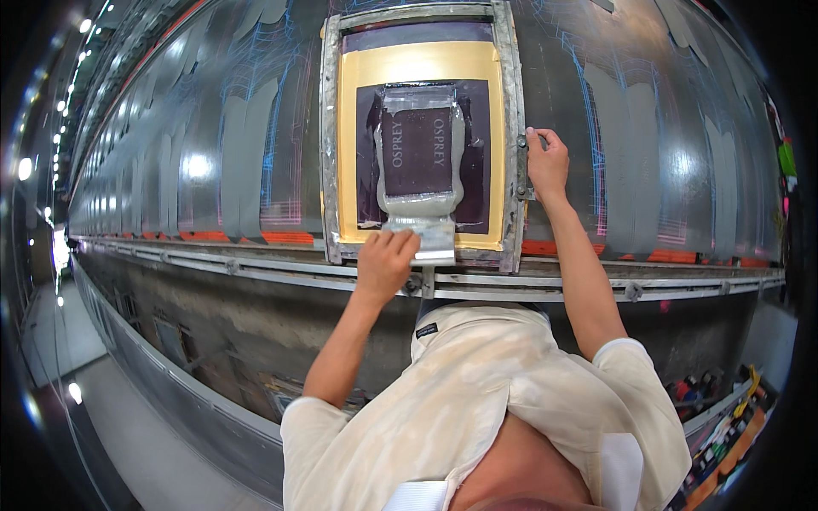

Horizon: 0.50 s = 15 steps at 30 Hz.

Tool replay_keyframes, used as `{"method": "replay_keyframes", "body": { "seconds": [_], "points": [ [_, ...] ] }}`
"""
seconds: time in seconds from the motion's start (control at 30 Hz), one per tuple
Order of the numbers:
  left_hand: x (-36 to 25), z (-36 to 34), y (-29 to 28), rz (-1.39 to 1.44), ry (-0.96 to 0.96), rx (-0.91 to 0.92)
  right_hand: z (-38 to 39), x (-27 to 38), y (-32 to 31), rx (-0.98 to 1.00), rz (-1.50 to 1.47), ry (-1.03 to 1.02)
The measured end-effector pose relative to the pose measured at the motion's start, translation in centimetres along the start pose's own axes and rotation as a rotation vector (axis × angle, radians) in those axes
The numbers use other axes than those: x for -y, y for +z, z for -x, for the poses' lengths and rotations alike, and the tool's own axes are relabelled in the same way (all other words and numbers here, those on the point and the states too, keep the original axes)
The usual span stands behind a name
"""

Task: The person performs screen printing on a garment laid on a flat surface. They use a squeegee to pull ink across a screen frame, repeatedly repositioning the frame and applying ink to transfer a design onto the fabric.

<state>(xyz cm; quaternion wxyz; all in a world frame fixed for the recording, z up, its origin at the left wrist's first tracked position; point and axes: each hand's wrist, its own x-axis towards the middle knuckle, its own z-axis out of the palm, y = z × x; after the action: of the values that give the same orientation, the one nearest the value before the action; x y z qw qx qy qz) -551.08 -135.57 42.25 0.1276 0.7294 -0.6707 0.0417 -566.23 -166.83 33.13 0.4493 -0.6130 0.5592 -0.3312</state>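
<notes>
A screen printing frame with metal rails lies on the long grey table. Tan tape borders its dark mesh. Grey ink rings a dark rectangle with pale lettering in the middle of the mesh. My left hand is closed around a flat squeegee at the near end of the frame, just below the thick near band of ink. On the right, the fingers of my right hand are bent against the frame's right rail, gripping its side.
The printing table carries grey patches and blue and pink line prints on both sides of the frame. A metal rail runs along its near edge, in front of my waist. Tools and bottles sit at the lower right. A walkway stretches along the left.
</notes>
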Motion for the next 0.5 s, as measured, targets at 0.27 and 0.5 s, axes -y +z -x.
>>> {"method": "replay_keyframes", "body": {
  "seconds": [0.27, 0.5],
  "points": [
    [5.9, -5.0, 1.9, 0.062, 0.114, -0.048, 0.5, 2.4, -1.2, -0.045, 0.142, 0.047],
    [14.6, -20.2, 1.8, 0.096, 0.111, 0.060, 0.8, 2.6, -0.4, -0.027, 0.187, 0.025]
  ]
}}
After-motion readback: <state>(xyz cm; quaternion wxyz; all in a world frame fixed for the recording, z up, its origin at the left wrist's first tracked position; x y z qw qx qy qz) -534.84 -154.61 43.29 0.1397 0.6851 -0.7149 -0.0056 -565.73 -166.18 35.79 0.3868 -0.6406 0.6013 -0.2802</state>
